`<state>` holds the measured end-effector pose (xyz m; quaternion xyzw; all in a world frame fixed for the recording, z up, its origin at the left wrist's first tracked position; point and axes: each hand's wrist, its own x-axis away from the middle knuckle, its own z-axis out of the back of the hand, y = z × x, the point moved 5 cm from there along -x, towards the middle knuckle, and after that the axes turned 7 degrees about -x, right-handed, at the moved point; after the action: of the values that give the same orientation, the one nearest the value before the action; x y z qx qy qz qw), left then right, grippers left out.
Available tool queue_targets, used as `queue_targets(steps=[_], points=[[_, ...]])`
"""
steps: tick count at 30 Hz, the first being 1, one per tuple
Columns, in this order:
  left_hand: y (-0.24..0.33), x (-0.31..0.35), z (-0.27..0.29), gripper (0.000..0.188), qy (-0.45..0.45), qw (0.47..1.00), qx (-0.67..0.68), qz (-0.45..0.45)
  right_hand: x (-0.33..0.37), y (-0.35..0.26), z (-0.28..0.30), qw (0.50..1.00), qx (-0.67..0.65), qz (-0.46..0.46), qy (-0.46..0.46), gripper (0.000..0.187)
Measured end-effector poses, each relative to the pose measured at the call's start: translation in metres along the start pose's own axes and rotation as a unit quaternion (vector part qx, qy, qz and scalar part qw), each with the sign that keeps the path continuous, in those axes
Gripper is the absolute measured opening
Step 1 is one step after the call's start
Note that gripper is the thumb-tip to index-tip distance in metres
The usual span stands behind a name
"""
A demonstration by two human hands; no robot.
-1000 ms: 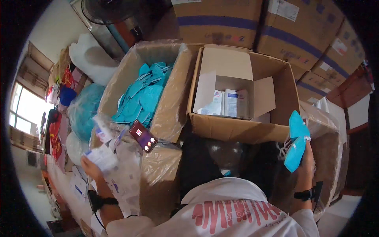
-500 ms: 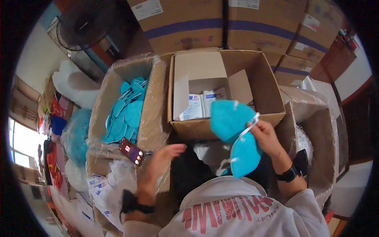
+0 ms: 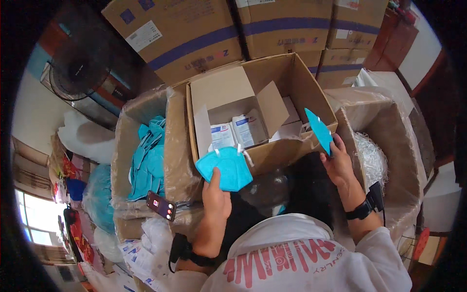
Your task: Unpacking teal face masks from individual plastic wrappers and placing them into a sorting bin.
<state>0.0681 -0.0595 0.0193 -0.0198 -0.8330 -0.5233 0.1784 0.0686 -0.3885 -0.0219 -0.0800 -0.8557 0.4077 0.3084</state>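
Note:
A teal folded face mask (image 3: 227, 170) with white ear loops is pinched in my left hand (image 3: 216, 197), thumb across its face, just in front of the open carton (image 3: 272, 155). My right hand (image 3: 339, 164) grips a second teal mask (image 3: 318, 130) near its lower end; this one is seen nearly edge-on by the carton's right corner. Inside the carton stands a smaller open white box (image 3: 221, 85) with white-and-blue packets (image 3: 245, 129) in it. To the left, a plastic-lined carton (image 3: 177, 151) holds a heap of teal masks (image 3: 151, 160).
A phone (image 3: 161, 206) lies on the left carton's near edge, above a bag of printed packets (image 3: 138, 260). At right, a plastic-lined carton (image 3: 404, 146) contains a bundle of white straps (image 3: 370, 158). Closed cartons (image 3: 287, 29) are stacked behind; a fan (image 3: 80, 73) stands far left.
Both masks were together in my right hand; now they are apart, one in each hand. My left hand has closed on one, and the right has moved the other rightward. The view has shifted.

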Motion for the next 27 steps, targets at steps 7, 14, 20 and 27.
queue_targets(steps=[7, 14, 20, 27], points=[[-0.026, 0.02, -0.023, 0.053, -0.068, 0.993, 0.023, 0.09, 0.072, 0.044, -0.079, 0.967, 0.099, -0.03, -0.231, 0.025], [-0.02, 0.032, -0.038, 0.06, -0.102, 0.99, 0.052, 0.086, 0.105, 0.064, -0.095, 0.896, 0.232, 0.045, -0.377, 0.023], [-0.029, 0.032, -0.03, 0.052, -0.134, 0.981, 0.081, 0.118, 0.11, 0.074, -0.087, 0.881, 0.238, 0.009, -0.409, 0.022], [-0.032, 0.032, -0.02, 0.051, -0.172, 0.972, 0.078, 0.141, 0.11, 0.069, -0.086, 0.857, 0.286, 0.031, -0.427, 0.021]])
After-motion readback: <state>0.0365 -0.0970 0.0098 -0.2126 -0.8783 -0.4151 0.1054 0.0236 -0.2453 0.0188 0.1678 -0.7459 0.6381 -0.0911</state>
